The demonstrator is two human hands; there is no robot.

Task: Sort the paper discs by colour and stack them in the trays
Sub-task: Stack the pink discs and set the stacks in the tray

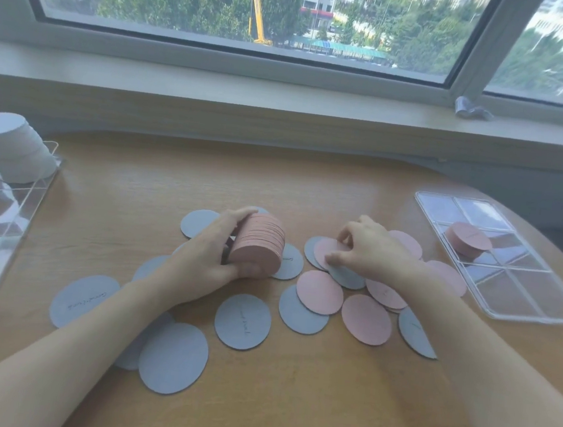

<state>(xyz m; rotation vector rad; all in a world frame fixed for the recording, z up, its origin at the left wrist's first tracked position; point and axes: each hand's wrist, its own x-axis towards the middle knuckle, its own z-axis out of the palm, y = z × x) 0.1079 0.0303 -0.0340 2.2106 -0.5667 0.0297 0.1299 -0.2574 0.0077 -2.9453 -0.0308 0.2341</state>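
A person sat at a rounded wooden table (310, 188) pushed against a pale window ledge (283, 110), sorting paper discs under daylight. The left hand (210, 254) curled round a thick stack of pink discs (259, 245), held on its side just above the tabletop, thumb below and fingers over the top. The right hand (369, 252) reached into a loose pile, its fingertips (332, 258) pinching the edge of a single pink disc (324, 252) that lay over a grey one. More pink discs (319, 292) and grey discs (242, 321) lay scattered flat between and beneath both forearms, several overlapping, some bearing handwriting too small to read. To the right of the right hand stood a clear divided tray (539, 310), with a short stack of pink discs (468, 240) in one of its middle compartments. Far to the left of the left hand, a second clear tray (7, 221) held a tall, leaning stack of pale grey discs (8, 142) at its far end. Beyond the ledge, the window (244, 13) looked down on trees, apartment blocks and a yellow crane (258, 8). A crumpled scrap of clear film (469, 107) sat on the sill by the window frame.
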